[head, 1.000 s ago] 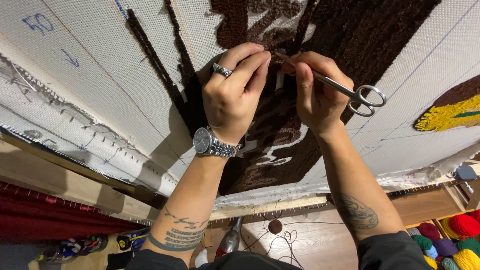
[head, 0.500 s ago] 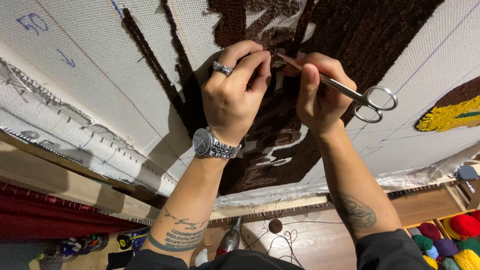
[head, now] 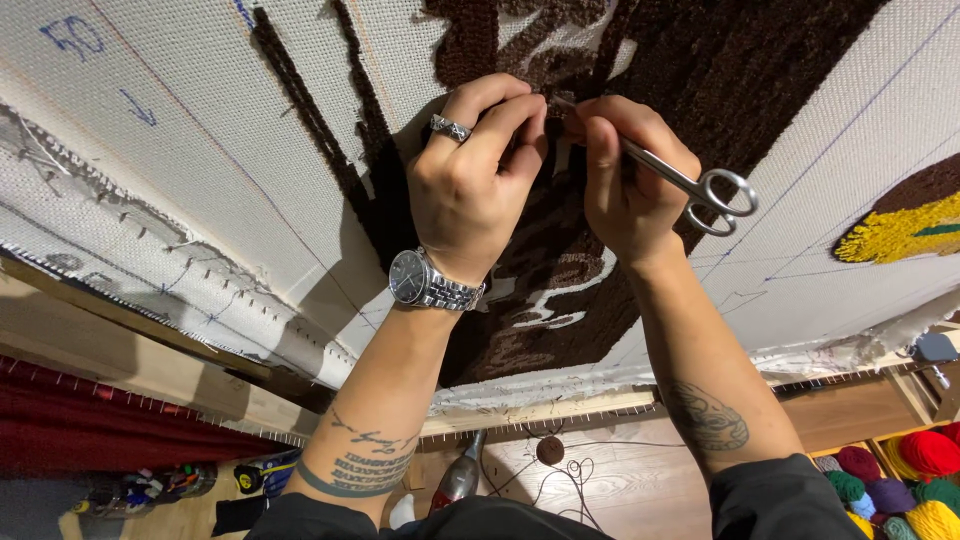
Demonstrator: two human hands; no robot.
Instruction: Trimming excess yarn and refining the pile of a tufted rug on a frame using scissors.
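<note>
Right hand [head: 625,180] grips the scissors [head: 690,185], blades hidden behind fingers; left hand [head: 470,180] pinches brown pile [head: 760,70] beside it.

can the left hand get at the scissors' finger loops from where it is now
Probably yes. The left hand rests on the brown tufted pile right beside the right hand, which holds the scissors. The finger loops stick out bare on the far side, so it would have to cross over the right hand.

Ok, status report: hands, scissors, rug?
Left hand pinching brown pile. Right hand gripping scissors, tips at the pinch. Nothing in the way.
</note>
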